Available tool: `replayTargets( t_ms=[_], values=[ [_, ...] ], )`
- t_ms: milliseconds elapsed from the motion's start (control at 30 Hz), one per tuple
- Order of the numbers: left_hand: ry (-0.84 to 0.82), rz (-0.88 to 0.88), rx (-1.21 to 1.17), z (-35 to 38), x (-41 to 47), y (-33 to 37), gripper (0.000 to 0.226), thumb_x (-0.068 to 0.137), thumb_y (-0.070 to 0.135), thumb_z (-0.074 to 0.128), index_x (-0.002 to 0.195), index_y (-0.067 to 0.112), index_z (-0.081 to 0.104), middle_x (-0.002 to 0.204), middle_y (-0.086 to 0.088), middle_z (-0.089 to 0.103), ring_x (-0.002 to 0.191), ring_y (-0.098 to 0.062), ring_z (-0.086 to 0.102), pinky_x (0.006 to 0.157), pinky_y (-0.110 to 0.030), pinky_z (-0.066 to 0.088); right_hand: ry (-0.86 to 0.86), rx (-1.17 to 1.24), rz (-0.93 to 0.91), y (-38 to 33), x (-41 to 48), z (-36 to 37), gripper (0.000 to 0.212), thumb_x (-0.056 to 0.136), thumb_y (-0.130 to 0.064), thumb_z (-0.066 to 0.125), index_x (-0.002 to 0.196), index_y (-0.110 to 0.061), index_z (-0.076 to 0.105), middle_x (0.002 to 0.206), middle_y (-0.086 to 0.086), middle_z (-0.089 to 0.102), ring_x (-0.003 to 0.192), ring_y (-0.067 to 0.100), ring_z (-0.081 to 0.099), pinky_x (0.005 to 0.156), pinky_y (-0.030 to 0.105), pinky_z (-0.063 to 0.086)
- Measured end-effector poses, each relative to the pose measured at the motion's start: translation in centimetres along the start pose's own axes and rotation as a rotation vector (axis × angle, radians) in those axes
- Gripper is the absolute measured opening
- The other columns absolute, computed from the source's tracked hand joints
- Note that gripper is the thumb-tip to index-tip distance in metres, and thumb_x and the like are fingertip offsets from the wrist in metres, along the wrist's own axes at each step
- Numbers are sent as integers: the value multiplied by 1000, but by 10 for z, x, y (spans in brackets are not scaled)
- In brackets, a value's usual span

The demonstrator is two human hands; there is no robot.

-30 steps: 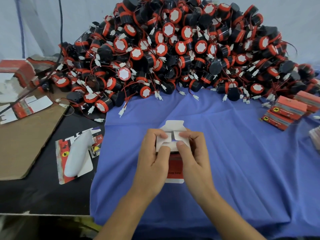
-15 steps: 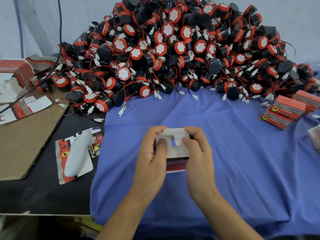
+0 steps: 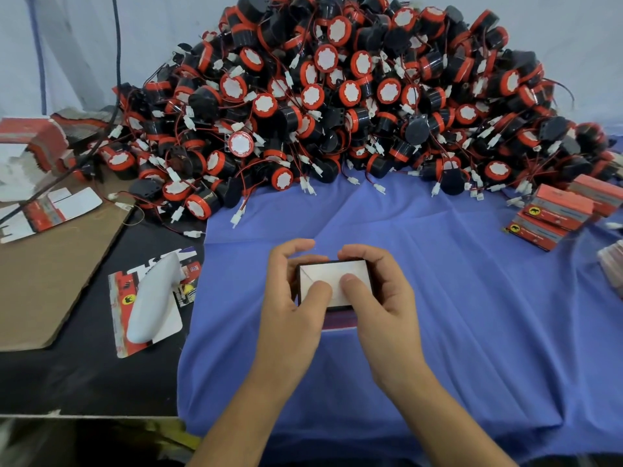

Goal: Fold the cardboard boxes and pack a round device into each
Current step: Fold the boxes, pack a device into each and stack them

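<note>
Both hands grasp one cardboard box (image 3: 332, 276) above the blue cloth (image 3: 472, 298). The left hand (image 3: 291, 298) and right hand (image 3: 381, 298) curl their fingers round its sides, thumbs pressing its white flaps.

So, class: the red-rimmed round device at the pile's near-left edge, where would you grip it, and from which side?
Pinch the round device across its curved sides, probably from the near side: it fronts the pile, neighbours packed behind.
</note>
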State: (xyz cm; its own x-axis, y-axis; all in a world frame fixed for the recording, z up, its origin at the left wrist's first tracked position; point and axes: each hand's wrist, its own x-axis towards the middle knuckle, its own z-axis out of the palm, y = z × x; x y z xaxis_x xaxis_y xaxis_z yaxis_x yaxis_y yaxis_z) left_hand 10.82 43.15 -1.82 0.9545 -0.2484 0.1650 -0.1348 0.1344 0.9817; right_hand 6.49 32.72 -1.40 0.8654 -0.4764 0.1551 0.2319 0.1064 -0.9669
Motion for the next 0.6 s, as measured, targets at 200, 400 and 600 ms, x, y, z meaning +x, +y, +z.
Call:
replayTargets(
  t_ms=[200,400,600],
  values=[
    [15,-3,-68,6,-4,-1,48,92,-10,51,109,32,68,107,2,71,95,-24,74,62,-34,64,36,-42,-7,2,-3,3,34,98,8,54,105,-22,69,103,3,70,88,22,75,56,33,62],
    [-13,-58,0,1,-2,-1,43,84,18,59,117,46,63,118,17,66,108,-11,68,79,-30,60,97,-53,-19,1,-3,2,23,90,-8,55,99,-25,70,95,-1,71,87,15,71,64,24,57],
    [-339,-343,-2,-23,17,9,48,74,51,71,121,45,65,107,-9,73,96,-17,70,93,-35,51,155,8,9,-3,5,-4,19,86,-24,55,86,-27,74,85,-9,69,72,6,61,59,19,50]
  ],
)
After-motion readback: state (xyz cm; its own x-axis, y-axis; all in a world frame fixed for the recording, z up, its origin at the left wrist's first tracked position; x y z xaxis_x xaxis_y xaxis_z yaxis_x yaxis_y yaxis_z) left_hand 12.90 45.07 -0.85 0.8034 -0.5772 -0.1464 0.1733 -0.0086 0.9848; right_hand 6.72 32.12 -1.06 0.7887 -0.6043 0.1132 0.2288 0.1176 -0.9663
